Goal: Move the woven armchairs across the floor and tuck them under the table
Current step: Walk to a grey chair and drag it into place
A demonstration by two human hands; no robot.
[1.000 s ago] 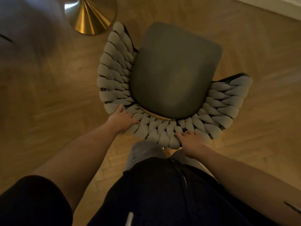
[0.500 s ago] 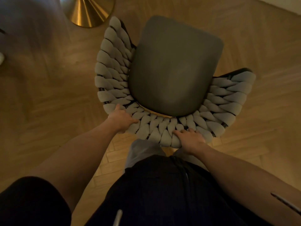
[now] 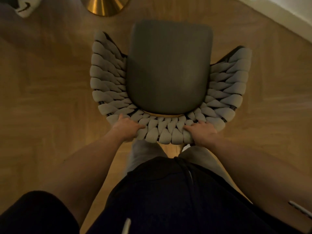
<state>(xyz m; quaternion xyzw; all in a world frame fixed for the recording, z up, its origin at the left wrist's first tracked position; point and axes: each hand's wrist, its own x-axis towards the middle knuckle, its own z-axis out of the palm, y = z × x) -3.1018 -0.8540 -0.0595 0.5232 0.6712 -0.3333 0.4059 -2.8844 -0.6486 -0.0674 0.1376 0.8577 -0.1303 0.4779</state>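
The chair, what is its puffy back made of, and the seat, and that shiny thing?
The chair's back looks like thick grey fabric cords, woven and matte. The seat seems smooth dark leather or vinyl, faintly glossy. The shiny cone looks like brushed brass-coloured metal.

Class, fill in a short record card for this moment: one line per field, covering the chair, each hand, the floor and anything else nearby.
chair: woven armchair with dark seat cushion, upright on the floor
left hand: grips the woven backrest rim
right hand: grips the same rim
floor: wooden parquet
nearby: brass cone-shaped base beyond the chair; white sock at top left
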